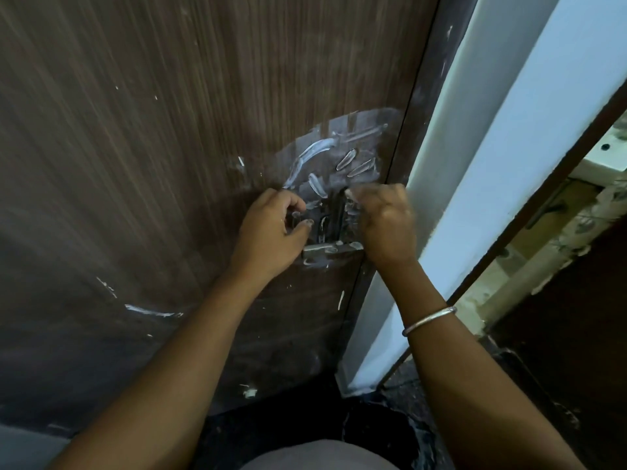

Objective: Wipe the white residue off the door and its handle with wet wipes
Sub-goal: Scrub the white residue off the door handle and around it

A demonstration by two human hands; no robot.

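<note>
Head view. The door [169, 164], dark wood-grain, carries white residue [319, 154] in smears above its handle [331, 217], which stands near the door's right edge — more streaks lie on the metal piece [322, 247] just below. I read the left hand [271, 228] as curled just left of the handle and the right hand [385, 225] as curled just right of it — blur hides whether either grips anything. A bangle [429, 319] circles the right wrist.
</note>
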